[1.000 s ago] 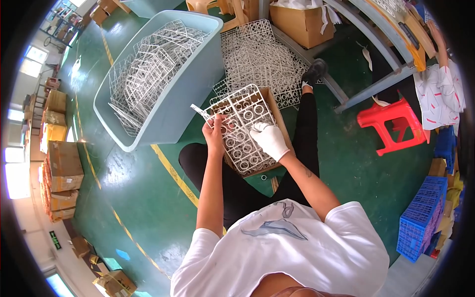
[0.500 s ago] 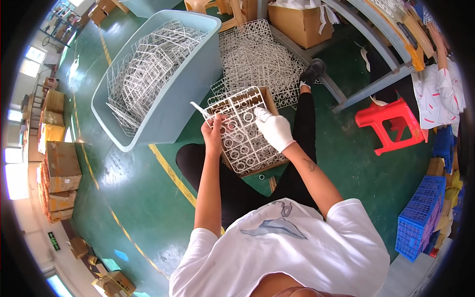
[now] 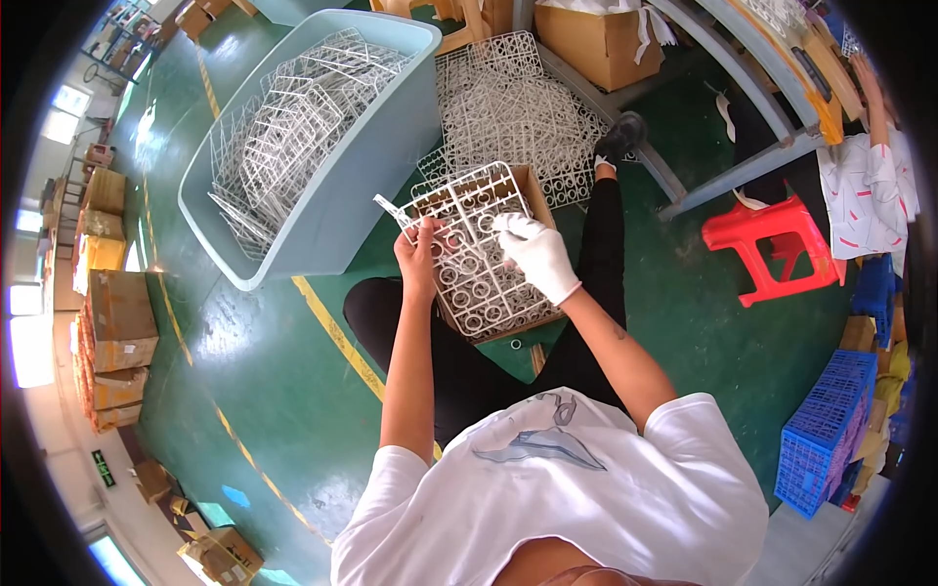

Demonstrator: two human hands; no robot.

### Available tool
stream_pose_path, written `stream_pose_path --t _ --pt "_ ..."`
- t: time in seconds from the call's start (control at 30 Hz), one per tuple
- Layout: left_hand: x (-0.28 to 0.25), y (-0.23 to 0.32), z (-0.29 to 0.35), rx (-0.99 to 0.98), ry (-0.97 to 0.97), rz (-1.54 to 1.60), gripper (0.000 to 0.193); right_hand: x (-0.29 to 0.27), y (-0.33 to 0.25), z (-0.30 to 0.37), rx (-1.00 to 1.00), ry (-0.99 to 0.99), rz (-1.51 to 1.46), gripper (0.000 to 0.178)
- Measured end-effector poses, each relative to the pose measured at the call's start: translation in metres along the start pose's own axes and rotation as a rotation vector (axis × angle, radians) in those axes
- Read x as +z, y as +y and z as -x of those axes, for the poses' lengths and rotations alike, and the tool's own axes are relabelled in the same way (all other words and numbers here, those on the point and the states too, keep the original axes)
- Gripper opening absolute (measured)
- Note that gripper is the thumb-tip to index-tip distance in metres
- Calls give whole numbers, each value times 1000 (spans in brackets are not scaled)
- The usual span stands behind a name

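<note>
A white plastic sprue (image 3: 467,244), a grid-like frame bearing small rings, lies tilted over an open cardboard box (image 3: 532,195) between my legs. My bare left hand (image 3: 417,256) is closed around its left edge, where a stub sticks out. My right hand (image 3: 539,260), in a white knitted glove, is closed on the right part of the sprue with curled fingers. What lies under those fingertips is hidden. Rings fill the sprue's lower part, while its upper part shows mostly bare bars. Inside the box, under the sprue, more loose rings seem to lie.
A blue-grey tub (image 3: 342,186) at the left is heaped with white frames. More ring sprues (image 3: 518,107) are piled on the floor ahead. At right are a metal table leg (image 3: 738,176), a red stool (image 3: 767,244), a co-worker's patterned sleeve (image 3: 870,195) and a blue crate (image 3: 826,430).
My gloved right hand has shifted slightly left over the sprue, its fingers more curled. The sprue has tilted a little, and my left hand keeps its hold.
</note>
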State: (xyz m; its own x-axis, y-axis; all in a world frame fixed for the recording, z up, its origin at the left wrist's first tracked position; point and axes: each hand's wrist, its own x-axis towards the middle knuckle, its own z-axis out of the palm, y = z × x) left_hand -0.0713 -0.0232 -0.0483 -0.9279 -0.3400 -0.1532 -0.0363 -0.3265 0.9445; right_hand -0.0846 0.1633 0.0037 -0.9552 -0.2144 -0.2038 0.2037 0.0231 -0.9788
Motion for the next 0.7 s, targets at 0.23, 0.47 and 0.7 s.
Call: stream_pose_path --t 0.23,0.47,0.7 --pt "9 1 5 -3 -33 -12 30 4 28 -21 -525 75 658 24" --pt "2 8 7 11 -238 -169 28 -29 35 -17 343 -458 -553 20" --pt "11 0 11 11 -236 -211 30 -44 24 -7 39 -526 355 19"
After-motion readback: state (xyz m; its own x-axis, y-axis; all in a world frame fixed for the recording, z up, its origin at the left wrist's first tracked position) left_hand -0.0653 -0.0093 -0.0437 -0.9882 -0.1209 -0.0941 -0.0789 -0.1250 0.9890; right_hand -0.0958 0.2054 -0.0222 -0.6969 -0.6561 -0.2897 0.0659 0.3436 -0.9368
